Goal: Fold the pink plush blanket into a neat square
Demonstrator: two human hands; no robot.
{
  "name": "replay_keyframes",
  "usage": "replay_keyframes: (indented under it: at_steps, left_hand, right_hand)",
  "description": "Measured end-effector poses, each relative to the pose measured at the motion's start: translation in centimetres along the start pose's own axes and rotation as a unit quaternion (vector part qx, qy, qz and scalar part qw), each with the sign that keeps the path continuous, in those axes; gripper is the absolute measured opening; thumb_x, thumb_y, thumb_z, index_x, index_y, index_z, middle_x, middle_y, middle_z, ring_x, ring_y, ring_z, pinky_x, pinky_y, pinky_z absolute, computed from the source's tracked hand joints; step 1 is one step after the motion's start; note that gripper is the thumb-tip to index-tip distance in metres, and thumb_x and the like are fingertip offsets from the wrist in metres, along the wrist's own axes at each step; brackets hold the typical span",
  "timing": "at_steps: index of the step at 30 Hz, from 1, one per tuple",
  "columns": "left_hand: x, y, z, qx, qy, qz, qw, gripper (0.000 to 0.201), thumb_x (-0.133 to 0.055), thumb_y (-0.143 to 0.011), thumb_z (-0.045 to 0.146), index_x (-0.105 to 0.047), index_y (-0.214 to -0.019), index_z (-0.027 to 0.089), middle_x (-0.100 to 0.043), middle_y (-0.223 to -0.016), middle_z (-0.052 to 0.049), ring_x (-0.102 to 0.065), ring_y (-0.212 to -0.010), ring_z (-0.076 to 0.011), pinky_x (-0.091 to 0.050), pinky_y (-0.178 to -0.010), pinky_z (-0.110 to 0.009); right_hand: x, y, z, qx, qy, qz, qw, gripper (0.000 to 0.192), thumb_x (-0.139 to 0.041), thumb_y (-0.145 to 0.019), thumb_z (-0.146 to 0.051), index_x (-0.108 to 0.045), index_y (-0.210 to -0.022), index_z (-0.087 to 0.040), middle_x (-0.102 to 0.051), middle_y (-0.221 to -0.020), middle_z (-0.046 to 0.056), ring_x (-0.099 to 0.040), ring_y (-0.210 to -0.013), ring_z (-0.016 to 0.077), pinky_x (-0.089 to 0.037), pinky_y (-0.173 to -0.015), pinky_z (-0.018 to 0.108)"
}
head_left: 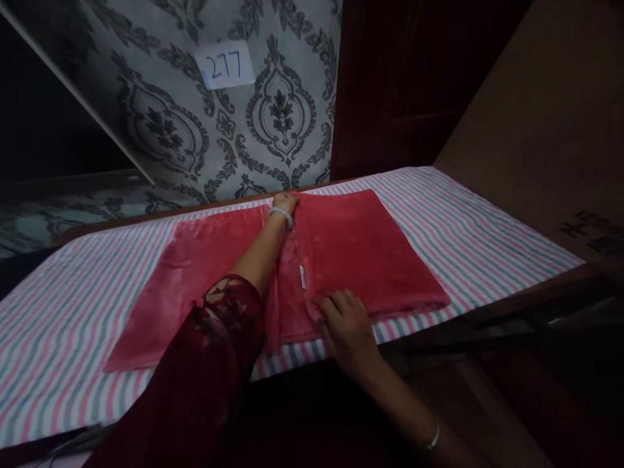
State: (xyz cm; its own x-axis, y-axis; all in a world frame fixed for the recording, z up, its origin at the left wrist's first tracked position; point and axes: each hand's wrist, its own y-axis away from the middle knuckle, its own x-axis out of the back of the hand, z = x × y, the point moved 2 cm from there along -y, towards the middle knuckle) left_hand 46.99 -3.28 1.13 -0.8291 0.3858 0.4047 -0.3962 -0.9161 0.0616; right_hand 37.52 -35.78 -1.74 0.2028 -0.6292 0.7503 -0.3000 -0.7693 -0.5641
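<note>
A red plush cloth (361, 253) lies with both sides folded in towards the middle, a narrow strip of its lower layer showing between the two flaps. On the inner edge of the right flap is a small white label (303, 277). My left hand (286, 202) reaches to the far end of that edge, fingers closed on the cloth's corner. At the near end of the same edge, my right hand (348, 331) has its fingers curled on the cloth, thumb side at the corner. The fingertips of both hands are partly hidden.
The cloth rests on a table covered with a striped sheet (487, 221). Behind stands a patterned wall (219, 130) bearing a paper marked 277 (227, 65), beside a dark red panel (390, 91). A brown cardboard surface (546, 130) rises at the right.
</note>
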Motion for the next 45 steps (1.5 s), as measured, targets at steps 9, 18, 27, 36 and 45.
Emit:
replay_keyframes:
  at_steps: [9, 18, 27, 36, 45]
  left_hand:
    - [1.5, 2.1, 2.8, -0.099, -0.169, -0.013, 0.981, 0.026, -0.065, -0.081, 0.02, -0.063, -0.105, 0.008, -0.068, -0.113, -0.019, -0.059, -0.117, -0.033, -0.046, -0.097, -0.046]
    - [-2.4, 15.0, 2.4, -0.429, -0.431, -0.226, 0.761, 0.081, -0.048, -0.09, 0.065, -0.029, -0.157, 0.025, -0.02, -0.166, -0.012, -0.013, -0.152, -0.0375, -0.014, -0.119, -0.061]
    - [-1.8, 17.2, -1.5, -0.398, -0.497, -0.226, 0.737, 0.087, -0.046, -0.086, 0.072, -0.023, -0.159, 0.03, -0.014, -0.167, -0.011, -0.011, -0.152, -0.0419, -0.015, -0.115, -0.069]
    - [-3.5, 16.5, 5.1, -0.418, -0.429, -0.231, 0.767, 0.061, -0.038, -0.099, 0.047, -0.036, -0.153, 0.02, -0.036, -0.16, -0.013, -0.031, -0.148, -0.0286, -0.022, -0.121, -0.055]
    - [-14.8, 9.8, 7.6, -0.433, -0.467, -0.292, 0.713, 0.064, -0.035, -0.098, 0.056, -0.033, -0.155, 0.029, -0.022, -0.165, -0.007, -0.013, -0.153, -0.0328, -0.009, -0.118, -0.068]
  right_hand:
    - [2.8, -0.4, -0.6, 0.037, -0.036, -0.027, 0.998, 0.022, -0.057, -0.094, -0.019, -0.064, -0.114, -0.015, -0.062, -0.095, 0.007, -0.053, -0.088, 0.0236, -0.043, -0.076, 0.037]
    - [8.5, -0.5, 11.1, -0.134, 0.161, 0.019, 0.978, 0.061, -0.04, -0.101, -0.05, -0.04, -0.151, -0.014, -0.043, -0.148, 0.017, -0.037, -0.137, 0.0344, -0.035, -0.11, 0.054]
    - [6.5, 2.1, 11.5, -0.2, 0.199, -0.081, 0.956, 0.057, -0.037, -0.103, -0.046, -0.044, -0.149, -0.014, -0.036, -0.154, 0.018, -0.029, -0.144, 0.0336, -0.03, -0.114, 0.057]
    - [4.9, 0.7, 8.9, -0.158, 0.214, -0.066, 0.962, 0.064, -0.062, -0.092, -0.05, -0.046, -0.15, -0.028, -0.036, -0.155, 0.013, -0.02, -0.145, 0.0433, -0.029, -0.111, 0.064]
    - [3.9, 1.1, 11.2, -0.143, 0.22, -0.019, 0.965, 0.066, -0.065, -0.087, -0.05, -0.048, -0.148, -0.03, -0.032, -0.157, 0.013, -0.025, -0.143, 0.0443, -0.036, -0.106, 0.063]
